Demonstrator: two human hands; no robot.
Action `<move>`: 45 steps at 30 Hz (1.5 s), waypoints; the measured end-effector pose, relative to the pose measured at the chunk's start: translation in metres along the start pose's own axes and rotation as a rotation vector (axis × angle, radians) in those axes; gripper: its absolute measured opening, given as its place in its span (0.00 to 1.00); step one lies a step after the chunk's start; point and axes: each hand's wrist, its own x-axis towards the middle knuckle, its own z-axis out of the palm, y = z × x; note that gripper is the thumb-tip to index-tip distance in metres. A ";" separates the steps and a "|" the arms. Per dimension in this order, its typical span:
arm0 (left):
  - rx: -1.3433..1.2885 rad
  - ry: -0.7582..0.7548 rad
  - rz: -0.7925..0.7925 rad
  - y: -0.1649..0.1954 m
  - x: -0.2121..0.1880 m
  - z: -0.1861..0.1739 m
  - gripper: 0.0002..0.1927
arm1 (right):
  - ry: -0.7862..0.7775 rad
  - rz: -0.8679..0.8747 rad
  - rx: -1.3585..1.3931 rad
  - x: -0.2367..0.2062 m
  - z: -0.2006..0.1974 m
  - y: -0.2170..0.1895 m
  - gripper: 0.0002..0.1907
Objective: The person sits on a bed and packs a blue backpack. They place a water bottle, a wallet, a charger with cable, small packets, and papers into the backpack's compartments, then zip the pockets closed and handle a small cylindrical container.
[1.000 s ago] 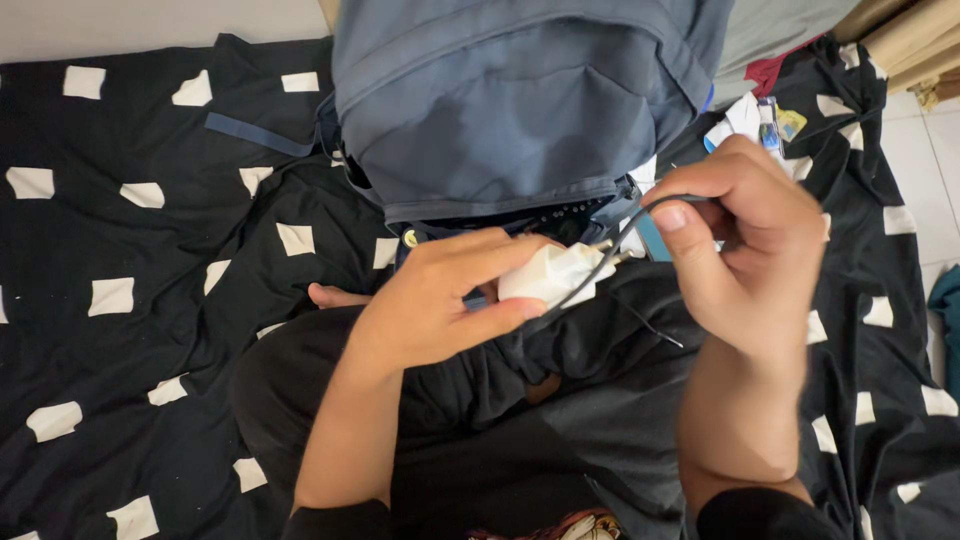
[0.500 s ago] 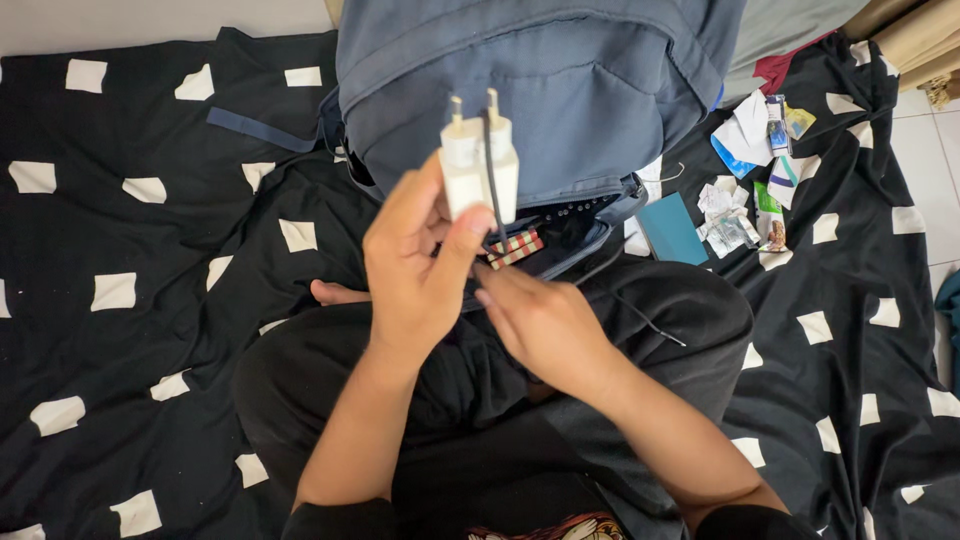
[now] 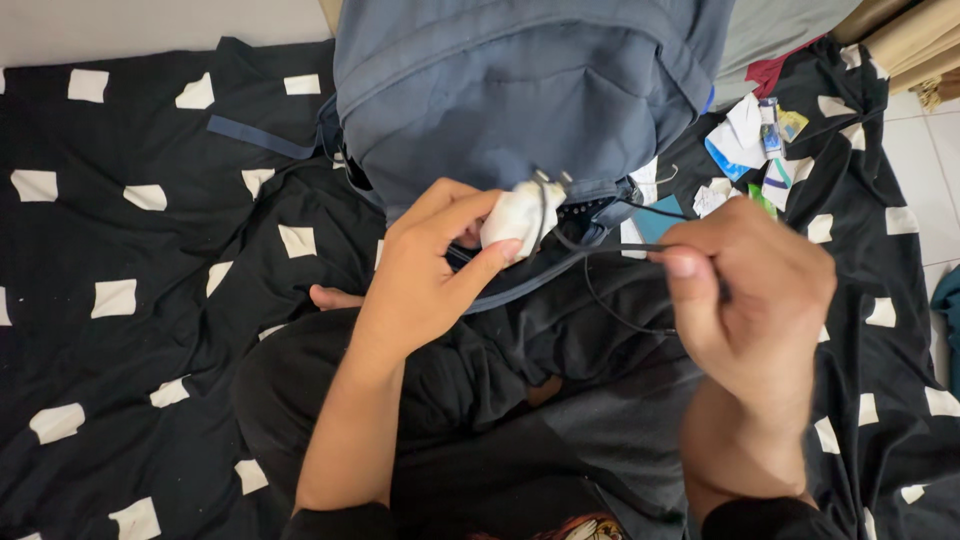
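My left hand [image 3: 430, 265] grips a white plug-in charger [image 3: 520, 212] just in front of the open zip of a blue-grey backpack [image 3: 520, 90]. A thin black cable [image 3: 600, 250] runs from the charger to my right hand [image 3: 750, 290], which pinches it between thumb and fingers and holds it taut to the right. A loop of the cable hangs below, over my lap in dark clothing [image 3: 560, 370].
I sit on a black sheet with white squares [image 3: 120, 300]. Several paper scraps, small packets and cards [image 3: 750, 150] lie right of the backpack. A blue strap [image 3: 260, 138] trails left. White floor tiles [image 3: 925, 170] show at the far right.
My left hand has lowered the charger from in front of the backpack to its zip opening. My right hand has come up from the lap and pulled the cable out to the right.
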 end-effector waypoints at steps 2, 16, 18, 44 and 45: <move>-0.371 0.028 -0.072 -0.007 -0.003 0.004 0.16 | -0.118 -0.005 -0.098 0.001 0.006 -0.001 0.05; -0.104 0.403 0.070 -0.019 -0.001 0.011 0.16 | -0.328 -0.297 -0.074 -0.023 0.072 -0.015 0.08; 0.146 0.304 0.061 -0.013 0.000 0.000 0.17 | -0.247 -0.237 -0.129 -0.019 0.056 -0.011 0.08; 0.383 0.277 0.132 -0.001 -0.001 0.010 0.20 | -0.369 -0.060 0.140 -0.034 0.085 -0.002 0.04; 0.415 0.198 0.152 -0.001 0.000 0.005 0.20 | -0.331 -0.079 0.077 -0.030 0.074 -0.004 0.05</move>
